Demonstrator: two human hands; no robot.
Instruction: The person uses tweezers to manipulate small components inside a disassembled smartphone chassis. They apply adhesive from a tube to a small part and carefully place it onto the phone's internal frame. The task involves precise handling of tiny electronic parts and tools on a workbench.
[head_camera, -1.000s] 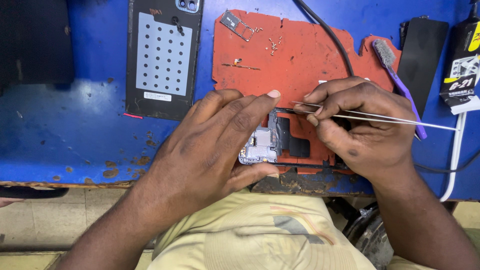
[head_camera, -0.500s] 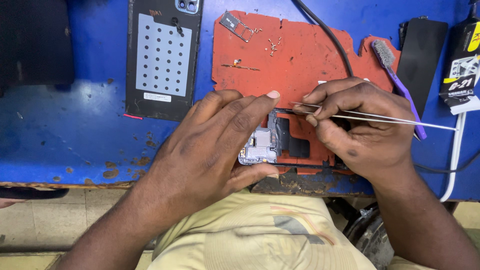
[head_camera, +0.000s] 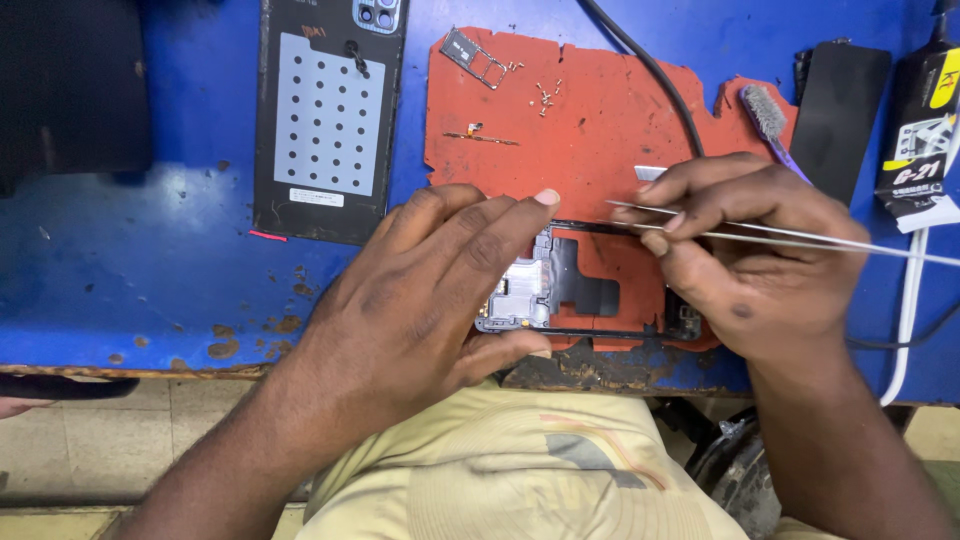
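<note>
My left hand rests over the left part of an opened phone frame, fingers and thumb clasping its end where a metal-shielded circuit board shows. My right hand grips thin metal tweezers, whose points reach toward the phone's top edge near my left fingertips. The phone lies on a worn red mat at the front edge of a blue bench. The phone's right end is hidden under my right hand.
A black phone back cover lies inner side up at the upper left. Small screws, a SIM tray and a small flex part sit on the mat. A purple brush, black slab, glue tube and cables are at right.
</note>
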